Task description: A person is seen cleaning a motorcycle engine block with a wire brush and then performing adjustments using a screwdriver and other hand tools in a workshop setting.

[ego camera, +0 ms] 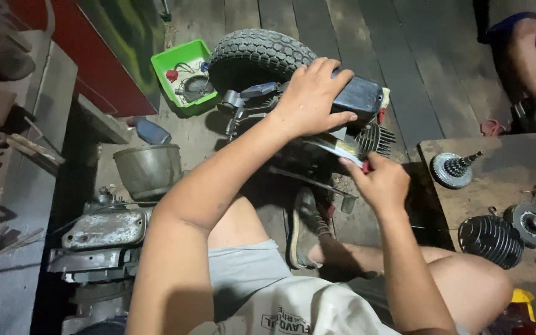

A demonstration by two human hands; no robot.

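My left hand [311, 96] grips the top of a dark engine part [360, 96] that stands on the wooden floor in front of a knobby black tyre [257, 57]. My right hand [381, 181] holds a paintbrush [341, 149] with pale bristles and a red handle, its bristles lying against the underside of the engine part next to a finned black cylinder [375, 138]. My knees and a sandalled foot [308, 226] sit below the hands.
A green tray [164, 62] of small parts lies at the back left, a metal bowl [149, 169] and an engine casing [103, 229] at left. A low bench [504, 167] at right carries a gear cluster [453, 169], a finned cylinder [490, 240] and a hub. Another person's leg [528, 56] is top right.
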